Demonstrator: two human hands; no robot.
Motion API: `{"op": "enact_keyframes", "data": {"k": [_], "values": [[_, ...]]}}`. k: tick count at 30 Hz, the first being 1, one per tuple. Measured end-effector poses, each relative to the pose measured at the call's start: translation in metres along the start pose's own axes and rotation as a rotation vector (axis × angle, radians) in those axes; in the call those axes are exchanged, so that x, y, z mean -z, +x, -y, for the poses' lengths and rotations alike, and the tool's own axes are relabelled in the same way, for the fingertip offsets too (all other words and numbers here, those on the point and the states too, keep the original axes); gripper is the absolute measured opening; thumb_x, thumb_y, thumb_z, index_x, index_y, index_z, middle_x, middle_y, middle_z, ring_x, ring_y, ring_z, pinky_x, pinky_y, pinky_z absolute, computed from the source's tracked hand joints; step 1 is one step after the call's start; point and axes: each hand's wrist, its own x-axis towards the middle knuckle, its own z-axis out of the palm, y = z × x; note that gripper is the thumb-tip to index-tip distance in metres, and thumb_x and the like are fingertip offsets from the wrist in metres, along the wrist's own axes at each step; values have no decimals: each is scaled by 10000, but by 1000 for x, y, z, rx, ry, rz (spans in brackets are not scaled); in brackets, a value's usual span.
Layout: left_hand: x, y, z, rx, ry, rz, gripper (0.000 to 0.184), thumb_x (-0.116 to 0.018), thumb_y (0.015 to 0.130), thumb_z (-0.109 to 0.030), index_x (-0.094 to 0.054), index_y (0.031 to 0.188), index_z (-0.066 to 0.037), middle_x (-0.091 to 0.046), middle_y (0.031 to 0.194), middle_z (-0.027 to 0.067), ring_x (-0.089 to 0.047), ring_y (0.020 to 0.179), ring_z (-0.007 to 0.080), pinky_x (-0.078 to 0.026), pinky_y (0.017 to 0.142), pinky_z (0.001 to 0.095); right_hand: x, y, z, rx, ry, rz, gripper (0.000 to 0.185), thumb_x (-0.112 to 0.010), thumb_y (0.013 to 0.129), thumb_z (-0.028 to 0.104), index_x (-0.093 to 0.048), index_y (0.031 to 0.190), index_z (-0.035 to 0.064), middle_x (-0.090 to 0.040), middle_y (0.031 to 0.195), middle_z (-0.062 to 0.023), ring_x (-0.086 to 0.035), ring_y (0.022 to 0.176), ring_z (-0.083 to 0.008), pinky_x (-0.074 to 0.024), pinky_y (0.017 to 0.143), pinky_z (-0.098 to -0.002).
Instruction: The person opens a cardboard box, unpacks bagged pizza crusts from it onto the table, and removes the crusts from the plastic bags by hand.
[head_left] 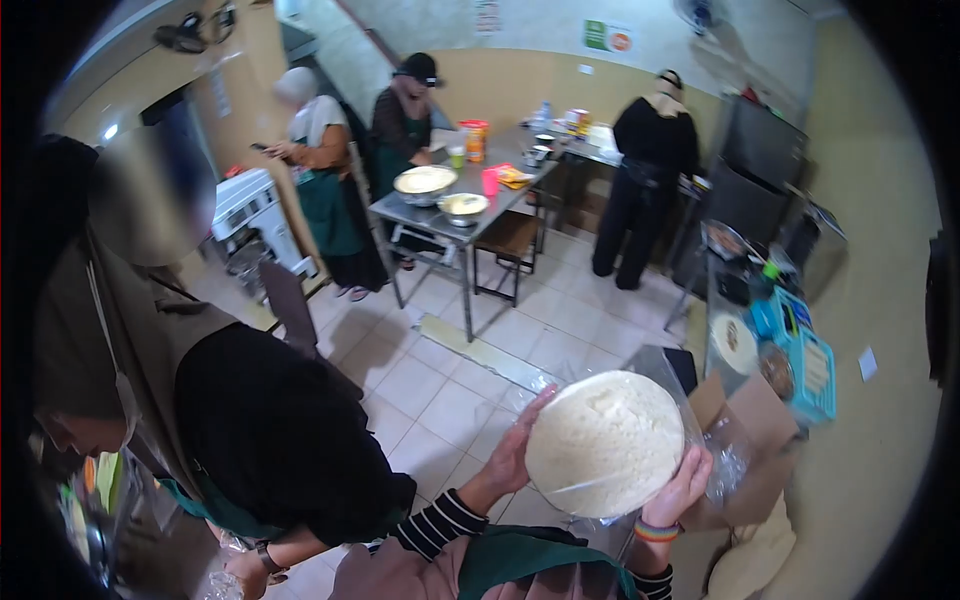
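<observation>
A round, pale flatbread (604, 444) is held up in front of me, with clear plastic around it. Whether it is one piece or a stack, I cannot tell. My left hand (512, 450) grips its left edge, the fingers partly behind it. On the lower right edge, my right hand (678, 487) is closed around the plastic and the bread; a rainbow band circles that wrist. Just beyond my right hand stands an open cardboard box (745, 430) with crumpled clear plastic in it.
Close on my left, a co-worker (270, 420) bends over a work surface. Another pale round (733, 343) lies on the right-hand counter near blue baskets (808, 365). A metal table (415, 212) with bowls stands ahead; several people are around the room.
</observation>
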Motion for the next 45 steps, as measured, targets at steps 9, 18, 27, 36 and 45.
{"op": "enact_keyframes", "data": {"k": [9, 18, 27, 36, 45], "values": [[17, -19, -2, 132, -295, -298, 578, -352, 902, -422, -251, 1325, -42, -351, 1318, 109, -360, 1207, 197, -298, 1001, 345, -12, 3, -30, -92, 85, 210, 162, -442, 892, 190, -450, 846, 35, -452, 740, -9, -441, 672, -98, -392, 651, -240], [51, -29, -64, -66, 249, -287, 498, -302, 931, -350, -400, 1242, 27, -465, 1226, 124, -473, 1078, 187, -350, 935, 309, -60, 26, -13, 256, -466, 617, 360, -493, 804, 142, -489, 1127, -17, -511, 1065, -129, -485, 958, -227, -368, 862, -332], [53, -33, -93, -13, 497, -168, 486, -396, 909, -370, -508, 1152, 35, -534, 1153, 116, -502, 1028, 177, -368, 905, 292, -111, 29, -3, 602, -748, 1079, 307, -647, 695, 183, -585, 968, 58, -548, 926, -95, -500, 896, -262, -341, 824, -361], [78, -34, -116, 76, 458, -187, 451, -419, 906, -346, -533, 1124, 32, -581, 1070, 91, -523, 973, 155, -391, 866, 272, -129, 24, -35, 594, -752, 1229, 119, -646, 697, 160, -613, 794, 100, -569, 727, -34, -537, 757, -223, -341, 835, -399], [100, -31, -127, 206, 202, -347, 481, -385, 910, -357, -513, 1123, 55, -572, 1071, 142, -565, 960, 202, -442, 844, 302, -149, 0, -53, 861, -657, 966, 78, -638, 658, 86, -574, 695, 109, -533, 647, -31, -540, 699, -203, -355, 810, -395]]}}
